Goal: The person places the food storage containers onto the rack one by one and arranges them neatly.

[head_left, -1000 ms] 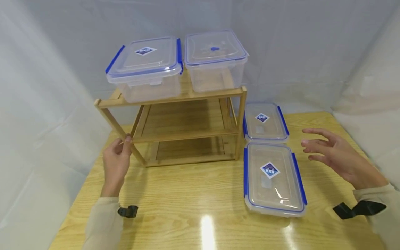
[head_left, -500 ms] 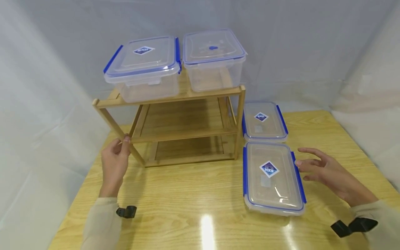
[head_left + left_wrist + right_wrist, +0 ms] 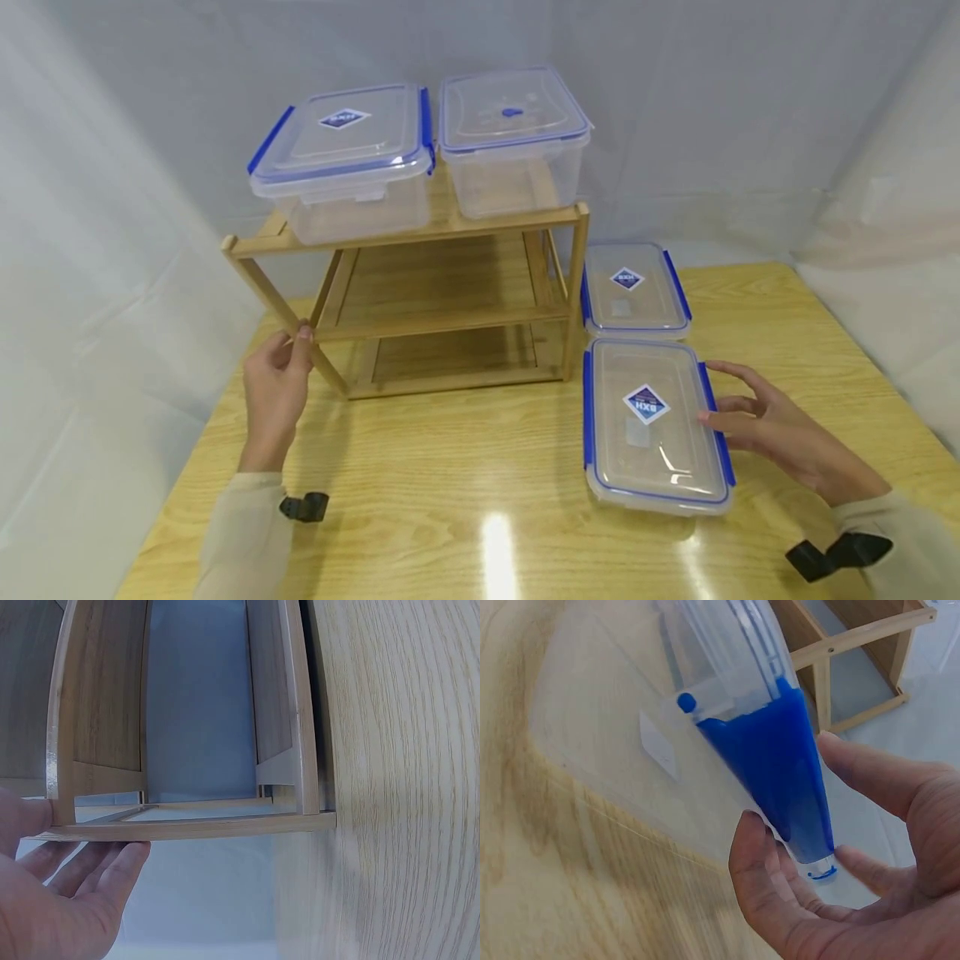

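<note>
A three-tier wooden rack point(image 3: 442, 321) stands on the table. My left hand point(image 3: 276, 383) holds its left front post at the middle shelf; in the left wrist view the thumb lies on one side of the post and the fingers point(image 3: 112, 870) on the other. At the right, a flat clear food container point(image 3: 652, 458) with blue latches lies on the table. My right hand point(image 3: 780, 433) grips its right edge, the thumb over the lid rim. In the right wrist view, fingers and thumb bracket the blue latch point(image 3: 772, 765).
Another flat container point(image 3: 637, 304) lies just behind, close to the rack's right side. Two deeper lidded containers, the left one point(image 3: 352, 150) and the right one point(image 3: 513, 133), stand on the rack's top. White sheeting point(image 3: 712, 125) hangs behind the wooden table point(image 3: 435, 483).
My right hand has moved left and down from beside the front flat container and now grips its right edge. The left hand stays on the rack post.
</note>
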A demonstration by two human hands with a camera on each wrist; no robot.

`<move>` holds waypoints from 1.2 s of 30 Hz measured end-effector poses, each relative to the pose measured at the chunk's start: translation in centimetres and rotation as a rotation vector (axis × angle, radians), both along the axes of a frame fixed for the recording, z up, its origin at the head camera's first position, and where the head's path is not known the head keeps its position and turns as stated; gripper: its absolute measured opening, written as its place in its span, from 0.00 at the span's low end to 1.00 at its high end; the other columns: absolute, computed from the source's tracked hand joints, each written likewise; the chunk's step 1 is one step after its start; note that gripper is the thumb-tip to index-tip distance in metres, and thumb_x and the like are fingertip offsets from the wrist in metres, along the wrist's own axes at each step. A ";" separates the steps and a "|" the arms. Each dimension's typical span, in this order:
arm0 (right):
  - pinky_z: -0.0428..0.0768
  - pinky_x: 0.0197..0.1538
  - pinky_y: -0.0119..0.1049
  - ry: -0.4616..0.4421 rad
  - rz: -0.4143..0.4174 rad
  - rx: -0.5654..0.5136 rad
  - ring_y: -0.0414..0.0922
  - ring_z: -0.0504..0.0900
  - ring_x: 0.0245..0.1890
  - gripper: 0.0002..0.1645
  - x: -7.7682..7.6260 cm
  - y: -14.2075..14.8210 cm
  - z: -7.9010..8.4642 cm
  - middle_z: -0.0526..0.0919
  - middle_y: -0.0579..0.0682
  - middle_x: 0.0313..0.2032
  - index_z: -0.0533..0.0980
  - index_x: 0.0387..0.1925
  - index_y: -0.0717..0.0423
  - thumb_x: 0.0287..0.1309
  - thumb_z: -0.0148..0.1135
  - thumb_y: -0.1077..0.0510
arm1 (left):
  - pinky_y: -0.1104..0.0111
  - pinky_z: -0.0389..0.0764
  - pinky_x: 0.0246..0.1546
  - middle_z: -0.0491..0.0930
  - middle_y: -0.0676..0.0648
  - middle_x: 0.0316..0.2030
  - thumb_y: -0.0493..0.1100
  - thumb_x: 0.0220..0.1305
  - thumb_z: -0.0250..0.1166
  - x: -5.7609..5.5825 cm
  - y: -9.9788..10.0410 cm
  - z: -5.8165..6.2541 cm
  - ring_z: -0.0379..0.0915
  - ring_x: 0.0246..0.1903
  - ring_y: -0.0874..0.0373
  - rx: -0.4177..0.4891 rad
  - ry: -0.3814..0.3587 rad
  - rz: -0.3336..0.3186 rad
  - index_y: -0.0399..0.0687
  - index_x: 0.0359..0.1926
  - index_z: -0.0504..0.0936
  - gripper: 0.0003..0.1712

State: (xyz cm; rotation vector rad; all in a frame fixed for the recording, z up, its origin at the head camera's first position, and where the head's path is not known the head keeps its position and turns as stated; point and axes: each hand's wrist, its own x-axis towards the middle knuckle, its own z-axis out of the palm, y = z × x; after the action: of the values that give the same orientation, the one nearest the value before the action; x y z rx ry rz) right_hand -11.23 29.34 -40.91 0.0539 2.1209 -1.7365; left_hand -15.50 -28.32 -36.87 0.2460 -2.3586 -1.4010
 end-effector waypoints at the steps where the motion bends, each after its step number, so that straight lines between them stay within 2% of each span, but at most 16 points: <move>1: 0.85 0.53 0.50 0.003 0.002 -0.001 0.52 0.82 0.51 0.48 0.0 -0.1 0.0 0.70 0.68 0.60 0.49 0.78 0.38 0.68 0.66 0.55 | 0.73 0.72 0.24 0.78 0.46 0.63 0.59 0.78 0.52 0.0 0.0 0.0 0.79 0.57 0.47 -0.002 0.002 -0.001 0.37 0.33 0.72 0.28; 3: 0.85 0.53 0.50 0.012 0.008 0.003 0.51 0.81 0.52 0.48 0.1 -0.2 -0.1 0.67 0.69 0.62 0.49 0.78 0.37 0.68 0.66 0.55 | 0.72 0.72 0.23 0.78 0.45 0.63 0.59 0.78 0.52 0.0 0.0 0.0 0.79 0.57 0.47 -0.004 0.006 0.000 0.36 0.35 0.76 0.28; 6: 0.85 0.53 0.50 0.027 0.016 0.009 0.52 0.79 0.53 0.47 0.1 -0.4 -0.1 0.66 0.69 0.61 0.51 0.78 0.38 0.68 0.67 0.56 | 0.76 0.76 0.29 0.79 0.43 0.62 0.59 0.78 0.52 0.0 0.0 0.0 0.79 0.57 0.46 -0.004 -0.003 0.003 0.39 0.50 0.83 0.28; 9: 0.84 0.53 0.50 0.036 0.024 0.019 0.52 0.78 0.53 0.48 0.0 -0.5 -0.2 0.65 0.69 0.61 0.51 0.79 0.41 0.67 0.67 0.56 | 0.77 0.77 0.30 0.79 0.41 0.61 0.59 0.78 0.51 -0.1 -0.1 0.1 0.79 0.57 0.46 -0.001 -0.007 0.002 0.40 0.57 0.82 0.29; 11: 0.84 0.53 0.50 0.037 0.023 0.034 0.52 0.77 0.53 0.48 -0.1 -0.6 -0.3 0.65 0.68 0.61 0.52 0.78 0.41 0.67 0.68 0.56 | 0.77 0.76 0.30 0.79 0.42 0.62 0.59 0.78 0.51 -0.1 -0.1 0.0 0.79 0.57 0.46 0.004 -0.003 0.000 0.38 0.54 0.83 0.29; 13: 0.84 0.53 0.50 0.038 0.020 0.045 0.53 0.76 0.53 0.47 -0.1 -0.7 -0.4 0.65 0.67 0.61 0.52 0.78 0.41 0.67 0.68 0.56 | 0.74 0.74 0.26 0.78 0.43 0.62 0.59 0.78 0.52 -0.1 -0.1 0.0 0.79 0.58 0.47 0.007 0.005 -0.004 0.33 0.46 0.81 0.30; 15: 0.84 0.53 0.49 0.044 0.016 0.051 0.52 0.75 0.53 0.45 -0.2 -0.8 -0.4 0.65 0.67 0.61 0.54 0.77 0.41 0.67 0.68 0.56 | 0.75 0.76 0.28 0.78 0.42 0.62 0.59 0.78 0.52 -0.1 -0.1 0.1 0.79 0.58 0.46 0.010 0.004 -0.005 0.35 0.49 0.82 0.30; 20: 0.83 0.55 0.47 0.072 0.010 0.044 0.50 0.75 0.53 0.39 -0.1 -0.9 -0.5 0.66 0.66 0.60 0.59 0.73 0.39 0.67 0.67 0.56 | 0.74 0.74 0.26 0.78 0.43 0.62 0.59 0.78 0.52 0.0 -0.1 0.1 0.79 0.57 0.46 0.011 -0.004 -0.005 0.36 0.50 0.82 0.30; 22: 0.82 0.54 0.45 0.086 0.013 0.030 0.49 0.75 0.53 0.37 -0.1 -0.9 -0.5 0.66 0.66 0.59 0.61 0.72 0.38 0.68 0.66 0.57 | 0.72 0.72 0.23 0.78 0.43 0.62 0.60 0.78 0.52 -0.1 -0.1 0.1 0.79 0.57 0.46 0.010 -0.003 -0.006 0.34 0.45 0.81 0.30; 25: 0.83 0.54 0.43 0.104 0.016 0.006 0.48 0.75 0.52 0.36 0.0 -0.9 -0.5 0.66 0.66 0.59 0.62 0.71 0.38 0.68 0.66 0.59 | 0.70 0.71 0.22 0.79 0.43 0.62 0.60 0.78 0.52 -0.1 -0.1 0.0 0.79 0.57 0.46 0.010 -0.003 -0.004 0.35 0.46 0.81 0.30; 29: 0.84 0.52 0.42 0.115 0.019 -0.025 0.46 0.77 0.51 0.35 0.0 -1.0 -0.6 0.68 0.64 0.57 0.62 0.70 0.37 0.68 0.65 0.60 | 0.74 0.76 0.27 0.79 0.40 0.60 0.59 0.78 0.52 -0.1 -0.2 0.0 0.79 0.57 0.45 0.011 -0.006 -0.005 0.40 0.59 0.82 0.29; 33: 0.86 0.50 0.43 0.118 0.025 -0.075 0.45 0.80 0.50 0.34 0.1 -0.9 -0.7 0.72 0.59 0.55 0.63 0.70 0.37 0.69 0.63 0.63 | 0.76 0.79 0.34 0.79 0.39 0.60 0.59 0.78 0.52 0.0 -0.2 0.0 0.78 0.58 0.45 0.013 -0.010 -0.010 0.44 0.64 0.79 0.29; 36: 0.86 0.50 0.44 0.112 0.031 -0.118 0.45 0.82 0.50 0.34 0.1 -0.8 -0.9 0.74 0.56 0.53 0.63 0.69 0.37 0.70 0.62 0.65 | 0.69 0.83 0.45 0.79 0.40 0.61 0.60 0.78 0.51 0.1 -0.2 0.0 0.78 0.58 0.46 0.013 -0.026 -0.008 0.46 0.65 0.79 0.29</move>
State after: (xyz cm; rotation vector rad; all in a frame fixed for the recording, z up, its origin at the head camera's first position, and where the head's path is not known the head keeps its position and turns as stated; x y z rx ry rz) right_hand -11.10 28.55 -41.82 -0.1113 2.0799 -1.8824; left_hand -15.44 -28.50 -36.87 0.2603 -2.3738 -1.4256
